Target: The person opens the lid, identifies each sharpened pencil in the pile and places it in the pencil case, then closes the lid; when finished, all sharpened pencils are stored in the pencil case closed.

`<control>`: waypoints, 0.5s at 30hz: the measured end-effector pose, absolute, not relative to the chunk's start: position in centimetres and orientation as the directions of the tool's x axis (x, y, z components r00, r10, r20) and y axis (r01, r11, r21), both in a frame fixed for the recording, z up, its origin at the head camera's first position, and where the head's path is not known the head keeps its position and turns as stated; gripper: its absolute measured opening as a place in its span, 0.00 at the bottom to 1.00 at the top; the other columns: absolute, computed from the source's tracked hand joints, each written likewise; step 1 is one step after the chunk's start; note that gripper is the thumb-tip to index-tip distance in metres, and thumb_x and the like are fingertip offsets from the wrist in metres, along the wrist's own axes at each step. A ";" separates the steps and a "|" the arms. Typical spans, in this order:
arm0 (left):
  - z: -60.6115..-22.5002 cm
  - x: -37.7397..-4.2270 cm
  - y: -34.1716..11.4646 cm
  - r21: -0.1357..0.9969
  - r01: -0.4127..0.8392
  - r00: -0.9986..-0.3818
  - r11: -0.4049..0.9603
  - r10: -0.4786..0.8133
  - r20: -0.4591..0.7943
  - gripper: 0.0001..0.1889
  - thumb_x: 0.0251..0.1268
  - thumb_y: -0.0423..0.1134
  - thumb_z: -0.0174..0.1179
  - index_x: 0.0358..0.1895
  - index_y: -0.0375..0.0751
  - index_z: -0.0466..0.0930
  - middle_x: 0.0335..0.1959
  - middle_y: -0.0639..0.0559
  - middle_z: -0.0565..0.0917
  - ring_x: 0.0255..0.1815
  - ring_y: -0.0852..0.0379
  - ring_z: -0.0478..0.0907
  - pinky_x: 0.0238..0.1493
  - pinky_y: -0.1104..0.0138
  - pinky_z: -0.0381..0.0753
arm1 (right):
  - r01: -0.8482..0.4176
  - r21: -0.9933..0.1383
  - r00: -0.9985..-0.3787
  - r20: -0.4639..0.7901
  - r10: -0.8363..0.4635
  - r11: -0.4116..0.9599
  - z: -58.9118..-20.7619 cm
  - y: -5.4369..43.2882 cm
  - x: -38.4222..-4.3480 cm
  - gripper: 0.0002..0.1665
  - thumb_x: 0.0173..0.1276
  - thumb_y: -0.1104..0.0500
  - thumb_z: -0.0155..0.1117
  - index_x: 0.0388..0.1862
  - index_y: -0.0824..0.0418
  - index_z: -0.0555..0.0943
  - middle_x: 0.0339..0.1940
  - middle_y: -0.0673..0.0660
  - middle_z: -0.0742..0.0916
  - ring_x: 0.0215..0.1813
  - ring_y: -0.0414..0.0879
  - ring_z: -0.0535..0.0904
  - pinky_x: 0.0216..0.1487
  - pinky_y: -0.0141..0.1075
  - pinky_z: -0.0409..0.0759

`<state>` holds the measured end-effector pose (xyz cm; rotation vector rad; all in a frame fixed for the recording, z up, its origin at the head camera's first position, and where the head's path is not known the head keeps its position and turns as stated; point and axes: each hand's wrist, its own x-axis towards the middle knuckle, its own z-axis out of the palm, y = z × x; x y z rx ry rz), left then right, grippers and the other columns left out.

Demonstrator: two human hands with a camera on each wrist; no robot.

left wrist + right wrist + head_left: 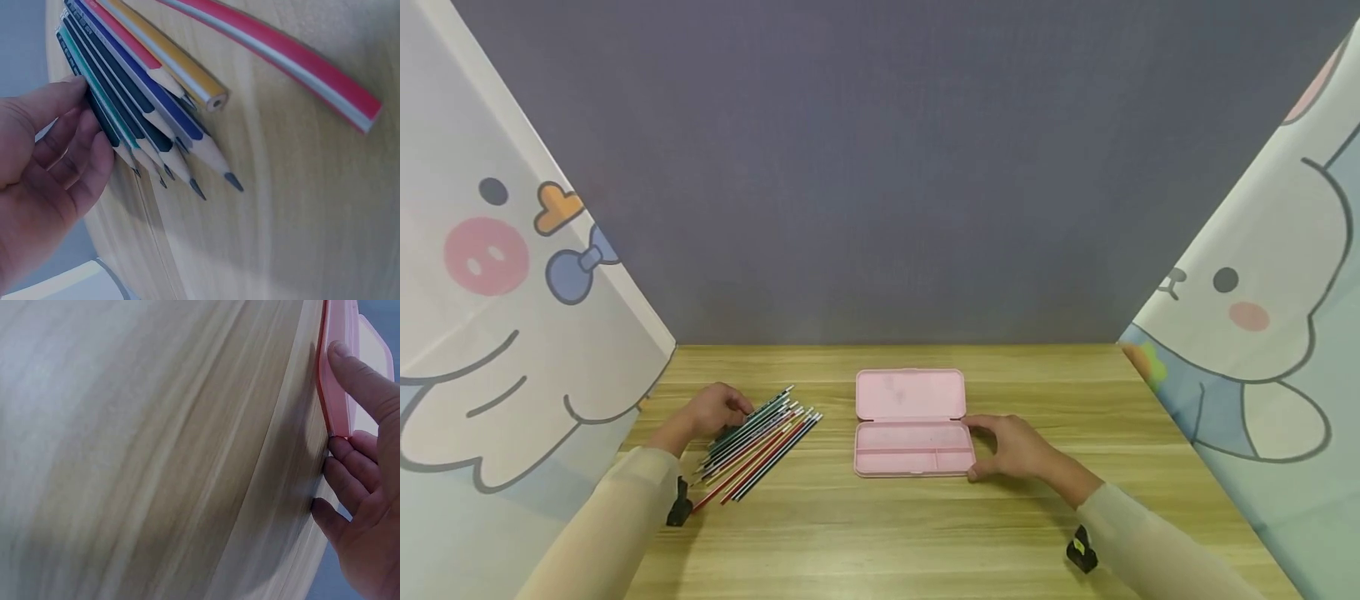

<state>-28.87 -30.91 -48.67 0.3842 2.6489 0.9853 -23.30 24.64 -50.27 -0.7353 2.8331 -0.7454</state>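
One steady grip, right fingers [345, 480] on the pink case's [895, 462] three-o'clock end, while relaxed left fingers [92, 172], touching the pencils [767, 446] at nine o'clock, should gather gently!

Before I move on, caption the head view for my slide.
Left hand at the pencils, right hand touching the open pink case.
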 end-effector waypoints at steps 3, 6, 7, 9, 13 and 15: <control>-48.4 -28.8 -30.6 0.607 0.169 -0.929 0.776 0.332 -0.166 0.06 0.61 0.25 0.66 0.40 0.29 0.87 0.35 0.45 0.87 0.35 0.55 0.79 0.37 0.59 0.81 | -0.423 -0.479 -0.875 -0.003 -0.484 0.769 -49.9 24.6 -23.2 0.56 0.43 0.37 0.87 0.71 0.55 0.78 0.64 0.58 0.85 0.66 0.57 0.80 0.64 0.55 0.78; -48.2 -28.8 -30.2 0.536 0.200 -0.932 0.820 0.327 -0.153 0.05 0.61 0.27 0.68 0.39 0.32 0.87 0.35 0.47 0.87 0.36 0.54 0.80 0.42 0.55 0.83 | -0.423 -0.467 -0.875 -0.011 -0.483 0.777 -49.6 24.5 -23.2 0.56 0.43 0.38 0.87 0.71 0.55 0.78 0.64 0.58 0.85 0.65 0.58 0.80 0.64 0.55 0.78; -48.1 -28.7 -30.0 0.515 0.210 -0.933 0.831 0.328 -0.149 0.04 0.61 0.28 0.68 0.39 0.33 0.87 0.35 0.47 0.87 0.37 0.53 0.81 0.43 0.54 0.83 | -0.421 -0.461 -0.877 -0.014 -0.481 0.781 -49.5 24.5 -23.1 0.56 0.43 0.37 0.87 0.71 0.55 0.78 0.64 0.58 0.85 0.65 0.58 0.80 0.64 0.55 0.78; -48.0 -28.7 -29.8 0.482 0.223 -0.934 0.848 0.328 -0.144 0.04 0.61 0.28 0.68 0.38 0.34 0.87 0.35 0.47 0.87 0.38 0.53 0.82 0.44 0.52 0.84 | -0.423 -0.452 -0.877 -0.015 -0.481 0.785 -49.4 24.5 -23.1 0.56 0.43 0.37 0.86 0.71 0.56 0.78 0.64 0.58 0.85 0.65 0.57 0.81 0.63 0.55 0.79; -47.9 -28.6 -29.5 0.450 0.228 -0.935 0.864 0.323 -0.146 0.04 0.61 0.29 0.68 0.38 0.34 0.87 0.35 0.47 0.87 0.38 0.52 0.82 0.45 0.52 0.84 | -0.418 -0.452 -0.879 -0.017 -0.476 0.788 -49.5 24.5 -23.0 0.56 0.44 0.36 0.86 0.71 0.55 0.77 0.64 0.58 0.85 0.64 0.56 0.81 0.62 0.54 0.79; -47.8 -28.6 -29.5 0.455 0.220 -0.937 0.863 0.317 -0.148 0.04 0.61 0.29 0.68 0.38 0.34 0.87 0.35 0.47 0.87 0.38 0.52 0.82 0.44 0.52 0.84 | -0.417 -0.462 -0.880 -0.011 -0.475 0.783 -49.6 24.6 -22.9 0.56 0.44 0.36 0.86 0.72 0.55 0.77 0.65 0.58 0.85 0.64 0.56 0.81 0.62 0.54 0.80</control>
